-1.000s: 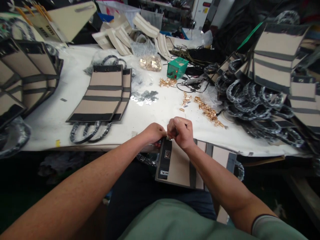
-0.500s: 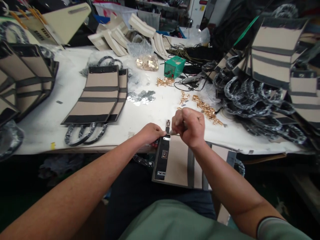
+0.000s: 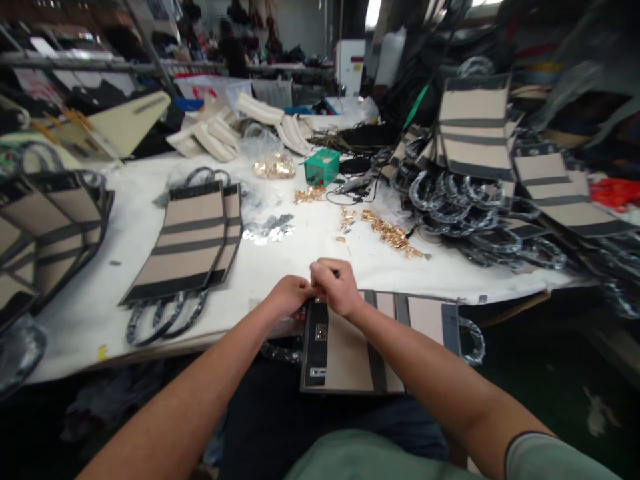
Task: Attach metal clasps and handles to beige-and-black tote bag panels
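Note:
Across my lap and the table edge lies a flat beige bag panel (image 3: pixel 345 347) with dark grey bands. A black strip along its left side carries a square metal fitting (image 3: pixel 321 332) and a slotted metal plate (image 3: pixel 318 372). At the strip's far end my left hand (image 3: pixel 291 293) is closed, thumb and finger pinching a small black strap that my fingers now mostly hide. My right hand (image 3: pixel 334 283) is a fist pressed against the left fingertips, over the same corner. Something dark shows at the top of the fist; its kind is hidden.
Gold-coloured metal parts (image 3: pixel 393 233) and silver plates (image 3: pixel 270 229) lie scattered on the white table. Behind them stands a green box (image 3: pixel 322 167) with a corded tool (image 3: pixel 353 185). Bag panels with wrapped handles (image 3: pixel 193 230) lie left; a tall pile (image 3: pixel 470 147) rises right.
My view has tilted up, showing more of the room. My right fist has come down and left against my left fingertips, covering the strap and metal fitting seen there before.

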A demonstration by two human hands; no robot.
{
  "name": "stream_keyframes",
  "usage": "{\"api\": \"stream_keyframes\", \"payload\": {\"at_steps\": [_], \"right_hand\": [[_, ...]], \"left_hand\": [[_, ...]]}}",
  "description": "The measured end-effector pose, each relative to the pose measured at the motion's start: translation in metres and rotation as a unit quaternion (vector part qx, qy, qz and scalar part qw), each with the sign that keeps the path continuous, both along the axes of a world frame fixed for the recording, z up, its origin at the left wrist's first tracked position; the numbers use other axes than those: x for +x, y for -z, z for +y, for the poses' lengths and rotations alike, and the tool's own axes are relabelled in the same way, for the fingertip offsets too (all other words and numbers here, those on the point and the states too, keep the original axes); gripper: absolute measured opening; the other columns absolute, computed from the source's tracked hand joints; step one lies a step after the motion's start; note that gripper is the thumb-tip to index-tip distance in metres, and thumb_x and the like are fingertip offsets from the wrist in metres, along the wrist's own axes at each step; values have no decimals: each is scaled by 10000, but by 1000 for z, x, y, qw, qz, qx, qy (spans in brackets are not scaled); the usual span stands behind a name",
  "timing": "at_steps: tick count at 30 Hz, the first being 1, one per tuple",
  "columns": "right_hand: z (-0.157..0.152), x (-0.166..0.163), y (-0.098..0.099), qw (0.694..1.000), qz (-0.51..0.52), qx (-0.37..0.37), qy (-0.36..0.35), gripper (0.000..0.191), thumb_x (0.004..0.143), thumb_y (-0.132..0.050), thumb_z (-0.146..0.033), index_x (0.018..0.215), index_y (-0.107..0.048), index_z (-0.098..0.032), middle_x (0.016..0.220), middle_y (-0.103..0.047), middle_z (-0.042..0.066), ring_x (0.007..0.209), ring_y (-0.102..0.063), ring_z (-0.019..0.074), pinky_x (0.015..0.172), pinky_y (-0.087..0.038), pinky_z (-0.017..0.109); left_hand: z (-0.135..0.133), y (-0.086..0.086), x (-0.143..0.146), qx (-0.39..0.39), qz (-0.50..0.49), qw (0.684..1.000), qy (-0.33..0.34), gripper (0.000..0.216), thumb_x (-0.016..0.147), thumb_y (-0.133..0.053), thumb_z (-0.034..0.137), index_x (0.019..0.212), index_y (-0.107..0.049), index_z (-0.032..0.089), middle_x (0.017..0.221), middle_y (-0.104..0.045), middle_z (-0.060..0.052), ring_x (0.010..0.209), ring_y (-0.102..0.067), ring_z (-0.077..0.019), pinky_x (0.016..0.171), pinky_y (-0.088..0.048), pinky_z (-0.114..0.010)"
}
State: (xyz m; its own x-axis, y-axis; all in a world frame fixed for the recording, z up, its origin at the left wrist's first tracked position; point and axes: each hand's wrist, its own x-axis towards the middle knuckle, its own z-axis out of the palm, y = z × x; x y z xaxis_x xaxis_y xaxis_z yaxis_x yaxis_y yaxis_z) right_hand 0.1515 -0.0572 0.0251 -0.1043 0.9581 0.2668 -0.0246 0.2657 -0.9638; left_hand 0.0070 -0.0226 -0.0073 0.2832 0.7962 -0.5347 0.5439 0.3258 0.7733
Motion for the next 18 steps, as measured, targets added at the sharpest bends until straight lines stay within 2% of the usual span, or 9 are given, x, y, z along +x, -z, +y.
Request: {"api": "stream_keyframes", "payload": {"at_steps": [3, 6, 7, 9, 12, 15, 17, 18], "right_hand": [[-7, 15, -7, 996, -87, 14, -3, 473, 895, -622, -496, 568, -543, -163, 541, -451, -47, 549, -427, 91, 541, -332, 227], [-19, 44, -13, 975, -215, 19, 55, 340, 858, -676, -499, 760, -703, -174, 712, -628, -9, 669, -569, 124, 635, -411, 234], [-25, 56, -14, 958, -275, 26, 77, 308, 833, -706, -497, 870, -745, -193, 835, -687, 17, 741, -614, 146, 686, -435, 249], [-38, 83, -15, 912, -400, 37, 84, 367, 776, -761, -490, 1043, -767, -239, 1042, -720, 59, 869, -658, 197, 762, -454, 285], [-64, 121, -24, 856, -515, 22, 37, 383, 785, -754, -465, 1122, -760, -283, 1026, -741, 54, 938, -661, 236, 762, -450, 299], [-94, 148, -46, 854, -519, 25, 14, 265, 831, -722, -417, 1065, -776, -304, 868, -743, 19, 911, -650, 212, 727, -427, 271], [-114, 156, -67, 864, -502, 44, 11, 176, 842, -717, -381, 970, -795, -288, 800, -725, 17, 858, -639, 194, 703, -413, 262], [-123, 158, -77, 870, -490, 55, 12, 148, 847, -714, -365, 929, -800, -277, 779, -718, 21, 832, -635, 189, 695, -410, 262]], "left_hand": [[-3, -8, 0, 38, 16, 999, 29, 415, 779, -627, 565, 635, -583, 178, 496, -554, -3, 397, -519, -154, 407, -420, -272], [-9, -18, 0, 66, -6, 998, 18, 498, 700, -641, 685, 690, -606, 188, 504, -545, 20, 421, -507, -162, 410, -412, -277], [-13, -23, 0, 78, -15, 997, 23, 508, 694, -639, 700, 696, -614, 192, 512, -545, 26, 433, -508, -163, 420, -415, -276], [-25, -40, 2, 110, -28, 992, 55, 496, 730, -615, 697, 709, -643, 202, 546, -560, 27, 483, -531, -167, 460, -443, -274], [-44, -75, 9, 194, -4, 973, 124, 429, 824, -567, 634, 725, -691, 235, 590, -604, 22, 537, -566, -174, 522, -475, -269], [-59, -113, 20, 344, 37, 916, 202, 318, 872, -587, 533, 745, -725, 277, 685, -694, 10, 623, -639, -188, 612, -498, -266], [-68, -136, 29, 463, 48, 853, 236, 242, 893, -606, 463, 793, -742, 289, 773, -735, -5, 714, -681, -200, 696, -513, -278], [-75, -146, 31, 526, 46, 818, 228, 208, 903, -609, 427, 833, -746, 286, 811, -743, -18, 759, -691, -208, 748, -520, -293]]}}
